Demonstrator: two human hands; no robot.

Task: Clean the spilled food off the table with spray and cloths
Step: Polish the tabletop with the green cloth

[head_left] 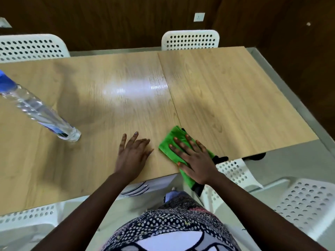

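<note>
At the near edge of the table point(226, 98), just right of the seam between its two wood-grain panels, lies the green cloth point(169, 142), folded, with one end hanging past the table edge. The right hand point(192, 158) presses flat on it, fingers straight and spread, so the cloth is pinned to the surface rather than gripped. The left hand point(133, 153) rests palm-down on bare tabletop just beside the cloth, fingers likewise extended, holding nothing and apparently bracing.

No spilled food can be made out on the visible surface. A pale glossy sheen crosses the middle of the left panel; whether this is wet spray or only reflected light cannot be told. Judged from this, the spraying and the bulk of the wiping appear done, and what remains is probably a last pass along the near edge and putting the materials away. Only one cloth shows.

A clear bottle with a blue top point(36, 105) stands on the left panel, well apart from both hands; the wide lens makes it seem to lean. Its nozzle is cut off by the frame.

White perforated chairs surround the table: two at the far side point(190, 40), others near the person point(308, 201). The chair tucked below the right hand lies under the hanging cloth end. Nothing on the tabletop blocks a further sweep except the bottle at left.
</note>
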